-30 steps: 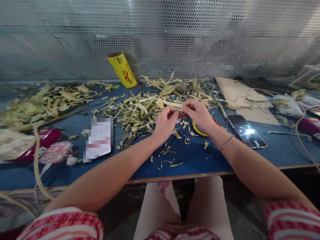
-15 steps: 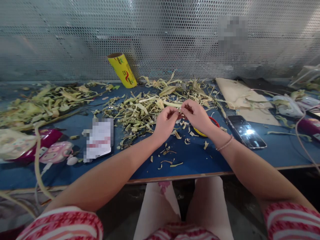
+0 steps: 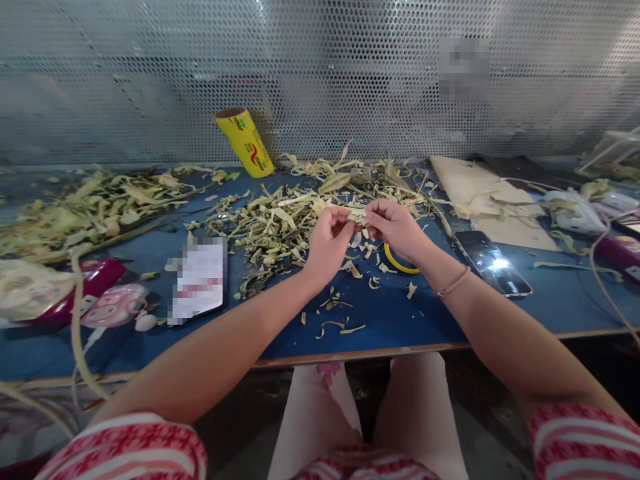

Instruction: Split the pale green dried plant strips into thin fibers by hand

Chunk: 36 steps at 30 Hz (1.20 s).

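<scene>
My left hand [image 3: 327, 241] and my right hand [image 3: 395, 227] meet above the blue table [image 3: 390, 320], fingertips together. Between them they pinch a short pale green strip of plant stalk [image 3: 357, 215]. Just behind the hands lies a heap of green-yellow plant trimmings [image 3: 280, 223]. A yellow ring [image 3: 400, 261] lies on the table under my right wrist, partly hidden by it. Small loose scraps [image 3: 340, 307] are scattered in front of the hands.
A yellow roll [image 3: 245, 141] leans on the perforated metal screen [image 3: 320, 73] at the back. A phone [image 3: 491, 262] and brown card [image 3: 473, 190] lie to the right. A second trimmings pile [image 3: 85, 207], pink items [image 3: 107, 303] and a blurred card [image 3: 199, 279] lie left.
Both hands have risen slightly and shifted toward the pile. A pale strip now shows between the fingertips, where a reddish bit showed before.
</scene>
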Each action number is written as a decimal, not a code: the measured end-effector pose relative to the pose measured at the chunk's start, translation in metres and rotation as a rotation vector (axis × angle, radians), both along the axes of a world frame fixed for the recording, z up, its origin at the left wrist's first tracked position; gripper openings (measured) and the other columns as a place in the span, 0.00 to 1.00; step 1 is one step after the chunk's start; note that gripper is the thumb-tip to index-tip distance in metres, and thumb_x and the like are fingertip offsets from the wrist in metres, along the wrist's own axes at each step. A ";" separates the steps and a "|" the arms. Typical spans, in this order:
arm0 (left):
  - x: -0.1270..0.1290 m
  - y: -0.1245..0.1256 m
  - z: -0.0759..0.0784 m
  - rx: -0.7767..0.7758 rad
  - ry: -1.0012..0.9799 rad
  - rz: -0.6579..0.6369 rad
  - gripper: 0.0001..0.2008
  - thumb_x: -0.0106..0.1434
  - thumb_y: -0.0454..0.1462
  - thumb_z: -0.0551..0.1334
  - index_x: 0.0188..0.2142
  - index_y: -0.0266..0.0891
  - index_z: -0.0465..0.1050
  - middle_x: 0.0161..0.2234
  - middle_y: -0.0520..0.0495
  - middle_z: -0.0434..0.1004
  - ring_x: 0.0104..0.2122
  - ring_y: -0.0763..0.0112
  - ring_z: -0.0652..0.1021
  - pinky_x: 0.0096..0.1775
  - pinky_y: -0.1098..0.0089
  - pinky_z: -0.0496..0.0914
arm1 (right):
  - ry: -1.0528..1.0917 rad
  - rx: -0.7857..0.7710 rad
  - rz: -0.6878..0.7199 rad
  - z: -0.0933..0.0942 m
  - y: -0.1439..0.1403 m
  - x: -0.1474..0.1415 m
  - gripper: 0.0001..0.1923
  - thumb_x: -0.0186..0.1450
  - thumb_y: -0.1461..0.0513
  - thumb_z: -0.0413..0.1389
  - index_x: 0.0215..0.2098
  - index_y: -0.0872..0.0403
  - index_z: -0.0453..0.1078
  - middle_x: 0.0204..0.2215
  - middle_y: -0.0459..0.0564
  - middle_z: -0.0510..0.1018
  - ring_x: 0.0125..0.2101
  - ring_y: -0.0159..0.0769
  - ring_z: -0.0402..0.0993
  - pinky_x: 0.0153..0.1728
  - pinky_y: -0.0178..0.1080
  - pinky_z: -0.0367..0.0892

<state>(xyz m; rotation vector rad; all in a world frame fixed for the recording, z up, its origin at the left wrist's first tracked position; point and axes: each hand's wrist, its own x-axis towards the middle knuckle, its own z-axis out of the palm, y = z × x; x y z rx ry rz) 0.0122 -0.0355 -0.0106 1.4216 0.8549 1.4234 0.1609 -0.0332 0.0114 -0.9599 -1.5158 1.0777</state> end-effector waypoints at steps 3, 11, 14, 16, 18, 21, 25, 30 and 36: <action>-0.001 0.000 0.002 0.019 0.015 -0.003 0.04 0.60 0.33 0.61 0.36 0.38 0.69 0.30 0.50 0.76 0.31 0.75 0.78 0.39 0.70 0.73 | 0.105 -0.100 0.041 0.003 -0.001 0.000 0.12 0.62 0.58 0.60 0.29 0.54 0.63 0.17 0.38 0.64 0.18 0.22 0.60 0.21 0.29 0.57; -0.001 0.003 0.000 0.002 -0.071 -0.061 0.07 0.58 0.38 0.65 0.35 0.39 0.75 0.29 0.50 0.78 0.29 0.78 0.76 0.37 0.72 0.72 | 0.197 -0.232 0.106 0.010 -0.005 0.001 0.11 0.61 0.61 0.61 0.27 0.56 0.64 0.17 0.39 0.64 0.18 0.21 0.59 0.20 0.28 0.57; 0.000 0.008 -0.007 -0.037 -0.141 -0.106 0.08 0.57 0.41 0.66 0.33 0.39 0.76 0.27 0.51 0.77 0.28 0.79 0.75 0.35 0.73 0.72 | 0.188 -0.259 0.116 0.010 -0.005 0.002 0.12 0.61 0.60 0.61 0.26 0.56 0.64 0.17 0.39 0.64 0.18 0.21 0.58 0.20 0.28 0.56; 0.000 0.010 -0.009 -0.058 -0.162 -0.130 0.08 0.55 0.42 0.68 0.32 0.39 0.77 0.25 0.52 0.76 0.27 0.79 0.74 0.34 0.74 0.71 | 0.180 -0.274 0.124 0.010 -0.005 0.003 0.13 0.61 0.60 0.62 0.26 0.57 0.64 0.16 0.39 0.63 0.18 0.21 0.58 0.20 0.28 0.57; 0.000 0.010 -0.010 -0.054 -0.166 -0.145 0.09 0.55 0.42 0.68 0.31 0.40 0.78 0.25 0.52 0.76 0.27 0.80 0.74 0.33 0.75 0.70 | 0.179 -0.282 0.121 0.011 -0.005 0.003 0.13 0.60 0.59 0.63 0.26 0.57 0.64 0.16 0.39 0.63 0.18 0.21 0.58 0.20 0.28 0.57; -0.001 0.009 -0.009 -0.034 -0.143 -0.146 0.09 0.55 0.44 0.68 0.31 0.41 0.78 0.24 0.52 0.75 0.26 0.80 0.73 0.32 0.76 0.69 | 0.185 -0.292 0.115 0.011 -0.006 0.003 0.13 0.60 0.59 0.63 0.26 0.57 0.65 0.16 0.39 0.63 0.18 0.21 0.58 0.20 0.28 0.57; -0.001 0.008 -0.008 -0.021 -0.118 -0.135 0.11 0.53 0.44 0.70 0.33 0.41 0.79 0.26 0.52 0.76 0.27 0.78 0.73 0.33 0.74 0.70 | 0.208 -0.308 0.118 0.012 -0.006 0.003 0.12 0.61 0.61 0.62 0.26 0.57 0.65 0.17 0.39 0.64 0.18 0.21 0.59 0.20 0.27 0.57; 0.000 0.009 -0.005 -0.033 -0.136 -0.165 0.11 0.51 0.44 0.70 0.32 0.41 0.79 0.27 0.51 0.77 0.27 0.77 0.73 0.34 0.72 0.70 | 0.197 -0.334 0.135 0.013 -0.007 0.003 0.11 0.62 0.62 0.61 0.26 0.57 0.65 0.16 0.39 0.64 0.18 0.20 0.58 0.20 0.27 0.58; 0.000 0.008 0.002 -0.182 -0.282 -0.308 0.12 0.46 0.42 0.73 0.26 0.39 0.78 0.23 0.53 0.74 0.25 0.79 0.72 0.32 0.72 0.70 | 0.200 -0.366 0.178 0.015 -0.008 0.004 0.11 0.60 0.61 0.63 0.26 0.58 0.66 0.16 0.39 0.64 0.18 0.20 0.58 0.19 0.26 0.57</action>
